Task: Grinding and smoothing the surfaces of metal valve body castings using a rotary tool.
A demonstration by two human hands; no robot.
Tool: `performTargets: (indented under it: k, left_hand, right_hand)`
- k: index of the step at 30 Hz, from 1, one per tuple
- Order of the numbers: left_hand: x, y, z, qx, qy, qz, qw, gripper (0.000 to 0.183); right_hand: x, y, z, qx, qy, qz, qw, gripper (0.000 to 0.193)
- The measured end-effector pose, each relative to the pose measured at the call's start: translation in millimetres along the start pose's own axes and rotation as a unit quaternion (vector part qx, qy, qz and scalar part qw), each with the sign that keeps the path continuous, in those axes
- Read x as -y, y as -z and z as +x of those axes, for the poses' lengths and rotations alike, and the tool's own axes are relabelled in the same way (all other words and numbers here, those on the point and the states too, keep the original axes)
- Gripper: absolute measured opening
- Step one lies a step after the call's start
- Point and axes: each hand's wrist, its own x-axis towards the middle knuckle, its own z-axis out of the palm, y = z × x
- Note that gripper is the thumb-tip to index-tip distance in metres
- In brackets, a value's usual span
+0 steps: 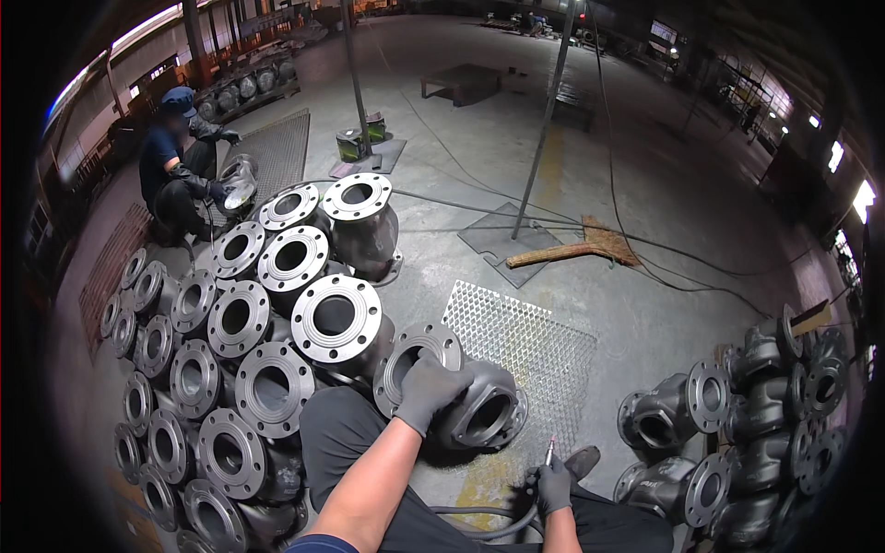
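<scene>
My left hand point(433, 389), in a dark grey glove, is closed over the flange rim of a dark cast-metal valve body point(502, 392). This casting lies tilted in front of my knees, by an expanded-metal mesh sheet point(521, 346), and its square side opening faces up towards me. Lower right, my gloved right hand point(554, 488) is wrapped round a slim pen-like tool point(550, 452) that points upward, apart from the casting. The tool's exact kind cannot be made out. A dark hose point(489, 511) curves on the floor beside that hand.
Several flanged valve bodies point(238, 318) crowd my left side; more castings point(678, 405) are stacked at right. A person point(180, 166) crouches at far left over another casting. Ahead are a wooden-handled broom point(572, 251), posts on base plates point(544, 129), trailing cables and a low table point(461, 81).
</scene>
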Motion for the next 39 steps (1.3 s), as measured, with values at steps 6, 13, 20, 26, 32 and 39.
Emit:
performTargets:
  k: [6, 13, 20, 26, 32, 39]
  left_hand:
    - [41, -19, 18, 0.027, 0.038, -0.040, 0.998, 0.086]
    - [69, -3, 44, 0.018, -0.002, -0.274, 0.962, 0.029]
    - [25, 13, 27, 0.044, 0.100, -0.358, 0.927, 0.033]
    - [16, 16, 15, 0.031, 0.105, -0.363, 0.925, 0.029]
    - [28, 21, 17, -0.013, 0.114, -0.307, 0.945, 0.039]
    - [24, 22, 7, -0.056, 0.139, -0.299, 0.942, 0.039]
  right_hand:
    - [-2, -5, -6, 0.006, 0.005, -0.007, 1.000, 0.050]
    - [47, -33, -18, 0.021, 0.062, -0.083, 0.994, 0.053]
    - [50, -45, -8, 0.033, 0.027, -0.036, 0.998, 0.052]
    - [21, -53, 17, 0.036, 0.040, -0.041, 0.998, 0.047]
    - [13, -45, 35, 0.022, 0.113, -0.105, 0.988, 0.048]
    - [34, -40, 31, 0.049, 0.101, -0.091, 0.989, 0.051]
